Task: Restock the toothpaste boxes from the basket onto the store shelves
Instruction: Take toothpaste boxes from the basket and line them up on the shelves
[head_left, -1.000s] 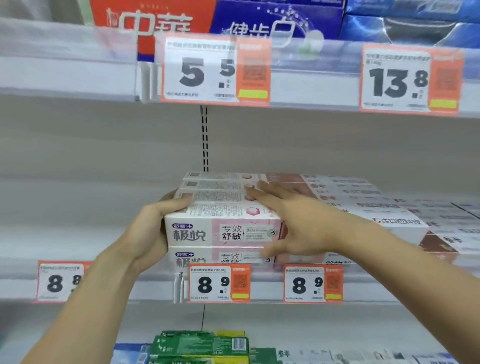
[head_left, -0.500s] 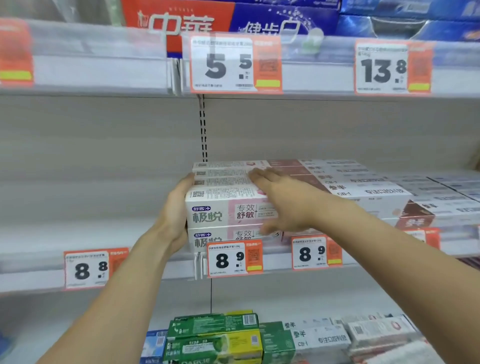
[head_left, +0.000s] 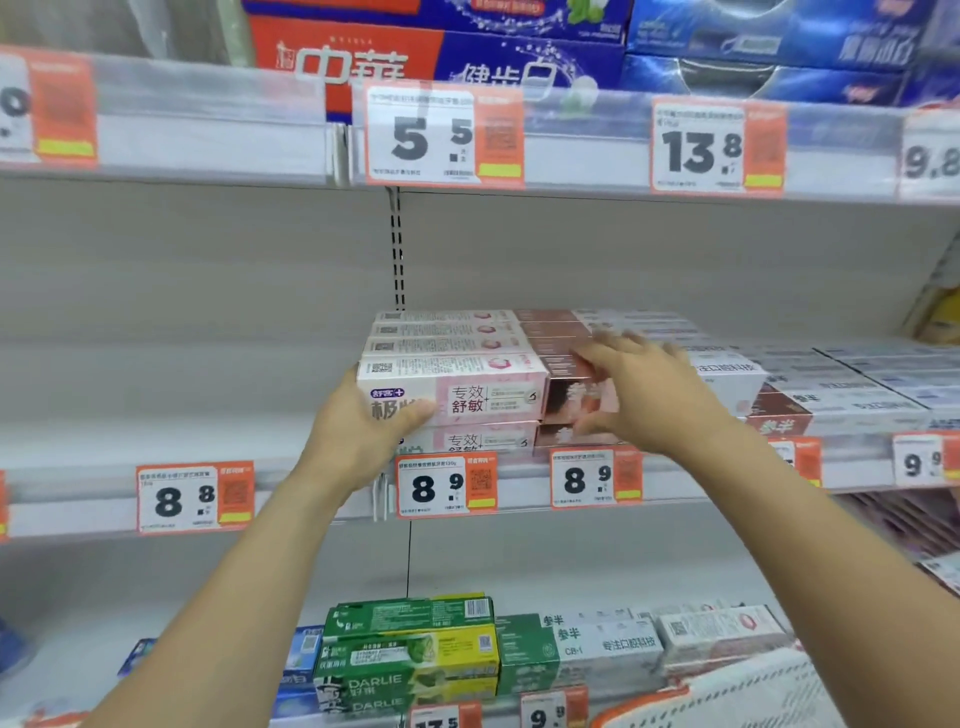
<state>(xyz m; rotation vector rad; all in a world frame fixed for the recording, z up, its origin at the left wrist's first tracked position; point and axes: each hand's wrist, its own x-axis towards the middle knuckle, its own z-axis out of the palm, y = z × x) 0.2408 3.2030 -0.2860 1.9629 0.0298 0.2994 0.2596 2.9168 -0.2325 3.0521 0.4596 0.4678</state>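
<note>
Gripping the left end of the front pink toothpaste box (head_left: 457, 387), the left hand (head_left: 363, 431) is wrapping its palm round the box's end face while its thumb is pressing across the printed front panel; that box is sitting on top of a second pink box (head_left: 467, 440), at the front edge of the middle shelf (head_left: 93, 499), with further pink boxes lining up behind it; the right hand (head_left: 644, 395), blurred, is hovering open and spread just right of the grip, over the brown-ended boxes (head_left: 566, 364), and whether its fingertips are touching them cannot be told; white boxes (head_left: 831, 384) are lying further right of that hand; an 8.9 price tag (head_left: 445, 483) is hanging directly below the grip; green and yellow boxes (head_left: 410, 649) are standing on the shelf beneath.
</note>
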